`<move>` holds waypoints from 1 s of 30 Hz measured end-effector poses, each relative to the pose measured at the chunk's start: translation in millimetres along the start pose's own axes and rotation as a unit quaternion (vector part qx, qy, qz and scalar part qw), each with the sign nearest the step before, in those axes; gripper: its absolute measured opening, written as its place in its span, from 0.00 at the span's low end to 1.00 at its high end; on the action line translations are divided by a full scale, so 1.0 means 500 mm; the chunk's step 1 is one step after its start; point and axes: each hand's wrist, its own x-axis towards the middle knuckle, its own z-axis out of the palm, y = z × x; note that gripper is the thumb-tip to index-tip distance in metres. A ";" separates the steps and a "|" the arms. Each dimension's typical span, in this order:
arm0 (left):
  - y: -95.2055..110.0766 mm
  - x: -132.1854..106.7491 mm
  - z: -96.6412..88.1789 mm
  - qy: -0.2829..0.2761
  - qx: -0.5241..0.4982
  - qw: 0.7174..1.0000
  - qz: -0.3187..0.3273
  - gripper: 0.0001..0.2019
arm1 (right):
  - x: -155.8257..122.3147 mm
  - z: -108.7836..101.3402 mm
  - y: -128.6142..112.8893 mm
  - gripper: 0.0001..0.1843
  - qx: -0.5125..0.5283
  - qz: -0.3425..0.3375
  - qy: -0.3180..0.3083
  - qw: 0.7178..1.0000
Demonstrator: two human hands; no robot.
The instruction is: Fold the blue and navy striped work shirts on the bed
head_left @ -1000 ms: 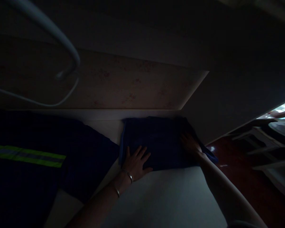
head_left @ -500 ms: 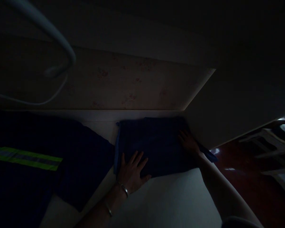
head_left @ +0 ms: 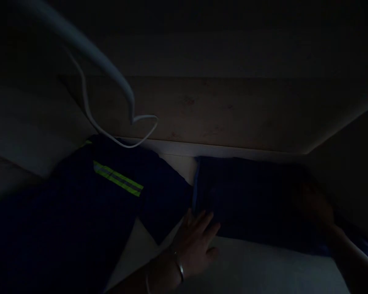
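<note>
The scene is very dark. A folded dark blue cloth [head_left: 251, 200] lies on a white surface [head_left: 257, 269] against the back wall. My left hand [head_left: 197, 241], with a bangle at the wrist, lies flat and open at the cloth's near left corner, fingers spread. My right hand [head_left: 317, 208] rests on the cloth's right part; it is barely visible in the shadow and its fingers cannot be made out.
A dark blue garment with a yellow-green reflective stripe [head_left: 118, 178] lies spread to the left, partly beside the folded cloth. A white curved tube with a thin cable [head_left: 110, 77] hangs at upper left. A pale wall panel [head_left: 226, 114] runs behind.
The view has swung left, so the folded cloth and both hands now sit further right and lower. My left hand has slid back toward the cloth's near left corner. The right hand has sunk into shadow.
</note>
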 end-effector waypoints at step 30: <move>-0.606 -0.473 -0.366 0.136 0.250 0.864 -0.416 0.24 | -0.202 0.056 -0.818 0.29 0.080 0.010 -0.288 0.954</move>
